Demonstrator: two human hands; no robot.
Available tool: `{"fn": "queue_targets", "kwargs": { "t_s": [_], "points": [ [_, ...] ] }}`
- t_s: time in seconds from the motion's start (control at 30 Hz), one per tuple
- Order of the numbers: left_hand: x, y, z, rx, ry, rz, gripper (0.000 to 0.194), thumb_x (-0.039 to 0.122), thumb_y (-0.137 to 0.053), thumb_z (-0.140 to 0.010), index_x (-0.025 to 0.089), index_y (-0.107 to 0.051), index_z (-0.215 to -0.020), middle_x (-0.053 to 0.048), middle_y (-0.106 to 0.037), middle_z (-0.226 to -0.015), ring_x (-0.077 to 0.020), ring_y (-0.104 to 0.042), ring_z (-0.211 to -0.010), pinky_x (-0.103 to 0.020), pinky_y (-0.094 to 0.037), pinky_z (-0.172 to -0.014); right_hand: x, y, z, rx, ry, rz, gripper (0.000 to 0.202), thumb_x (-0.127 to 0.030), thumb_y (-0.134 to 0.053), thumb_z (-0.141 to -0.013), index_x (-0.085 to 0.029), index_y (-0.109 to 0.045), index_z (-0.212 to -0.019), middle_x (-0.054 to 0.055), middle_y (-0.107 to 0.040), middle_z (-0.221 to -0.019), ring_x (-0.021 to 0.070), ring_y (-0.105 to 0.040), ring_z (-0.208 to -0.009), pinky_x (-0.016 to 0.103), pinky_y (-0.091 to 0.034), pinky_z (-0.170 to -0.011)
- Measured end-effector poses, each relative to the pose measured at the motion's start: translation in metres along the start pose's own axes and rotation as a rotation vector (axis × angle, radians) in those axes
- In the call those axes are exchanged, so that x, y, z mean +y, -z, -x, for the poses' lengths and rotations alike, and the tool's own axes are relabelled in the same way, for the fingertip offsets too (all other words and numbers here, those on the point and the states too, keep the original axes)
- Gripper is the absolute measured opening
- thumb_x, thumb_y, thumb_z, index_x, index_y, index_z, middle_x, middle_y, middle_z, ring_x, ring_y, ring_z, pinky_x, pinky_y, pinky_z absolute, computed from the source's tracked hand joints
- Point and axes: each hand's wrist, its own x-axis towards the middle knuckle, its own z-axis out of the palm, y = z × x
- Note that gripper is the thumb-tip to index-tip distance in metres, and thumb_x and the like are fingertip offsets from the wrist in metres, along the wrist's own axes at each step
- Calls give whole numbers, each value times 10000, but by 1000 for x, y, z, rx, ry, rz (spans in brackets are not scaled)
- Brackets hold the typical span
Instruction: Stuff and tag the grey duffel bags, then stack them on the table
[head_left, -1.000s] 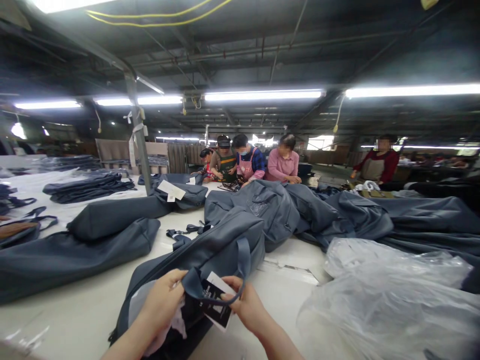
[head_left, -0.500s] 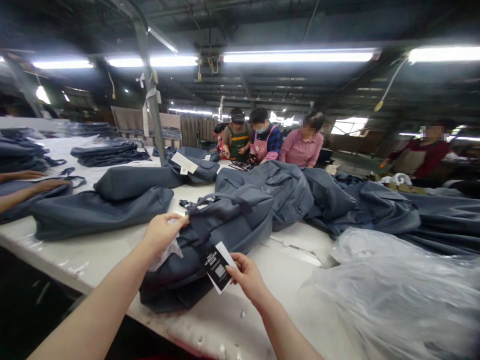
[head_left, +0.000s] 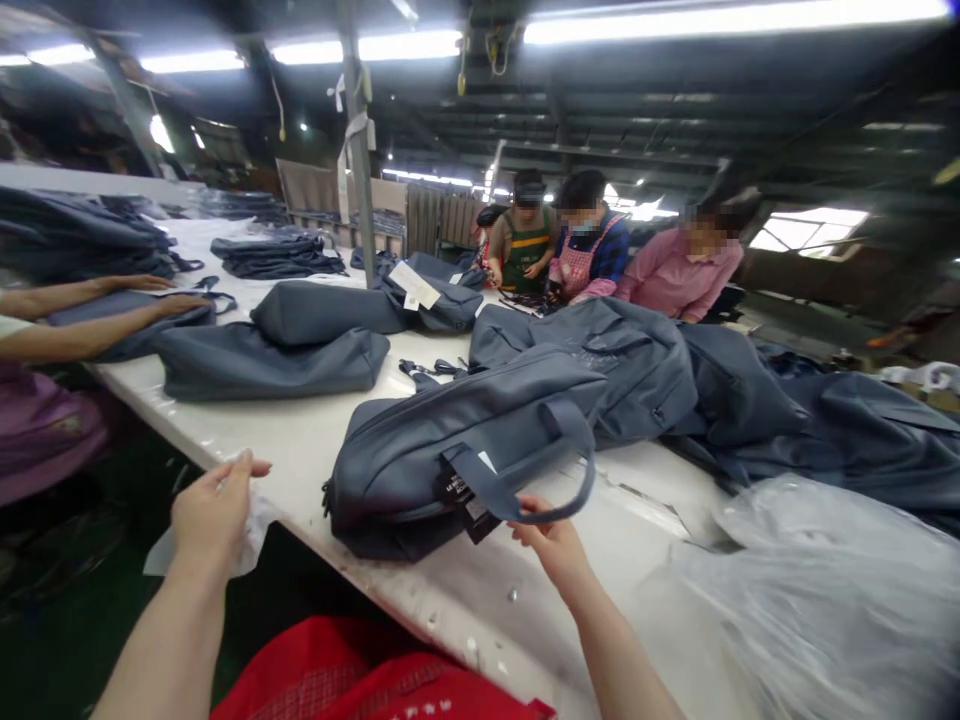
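Note:
A dark blue-grey bag (head_left: 420, 440) lies on its side before me at the table's front edge. My right hand (head_left: 551, 545) is closed on the lower part of its loop handle (head_left: 583, 470). Beside those fingers, a black printed hang tag (head_left: 474, 512) sits partly under the handle strap. My left hand (head_left: 214, 515) is away from the bag, past the table edge, with its fingers closed on a crumpled piece of translucent plastic film (head_left: 255, 535). Most of the film is behind that hand.
More blue-grey bags (head_left: 630, 360) lie behind and to the right. Clear plastic bags (head_left: 825, 600) cover the table's right front. At left, another person's hands (head_left: 169, 300) rest on a bag. Several people work across the white table (head_left: 300, 430); a metal post (head_left: 360, 190) rises behind.
My left hand has left the bag and moved left and down with the film. The bag has turned, its handle now towards me. My right hand has shifted from the tag to the handle.

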Motion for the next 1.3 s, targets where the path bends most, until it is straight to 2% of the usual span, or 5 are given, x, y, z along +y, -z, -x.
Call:
{"fn": "queue_targets", "kwargs": {
  "t_s": [0.3, 0.57, 0.87, 1.0, 1.3],
  "points": [
    [-81, 0, 14, -181, 112, -90, 464, 549, -420, -838, 204, -725, -778, -73, -733, -802, -268, -640, -776, -337, -437, -623, 12, 48, -5, 239, -14, 262, 538, -557, -666, -694, -154, -618, -1048, 99, -691, -839, 238, -660, -729, 363, -550, -644],
    [-40, -58, -36, -280, -323, -172, 462, 469, -343, -879, 192, -712, -885, -85, -721, -971, -243, -632, -952, -299, -447, -813, -54, 56, -41, 513, 593, 889, 689, -509, -643, -764, -136, -458, -1313, 197, -507, -1278, 324, -512, -1162, 488, -508, -899],
    [-43, -126, -36, -434, -386, -296, 409, 415, -404, -857, 162, -706, -743, -155, -709, -872, -259, -657, -820, -318, -446, -726, -171, 10, -142, -56, 867, 1325, 726, -429, -677, -752, -181, -429, -1387, 147, -443, -1411, 315, -381, -1327, 497, -315, -1096],
    [-52, -123, -40, -393, -318, -233, 447, 436, -366, -884, 158, -706, -797, -146, -716, -910, -259, -651, -854, -318, -440, -750, -171, -2, -184, -428, 741, 1490, 846, -429, -734, -666, -150, -422, -1400, 159, -475, -1392, 305, -462, -1261, 443, -342, -1071],
    [-62, -95, -38, -308, -340, -67, 629, 465, -176, -944, 83, -675, -923, -98, -687, -944, -182, -599, -890, -277, -399, -810, -148, 5, -207, -528, 561, 1676, 709, -366, -733, -628, -111, -565, -1268, 160, -615, -1143, 287, -584, -1062, 362, -425, -955]
  ]
}}
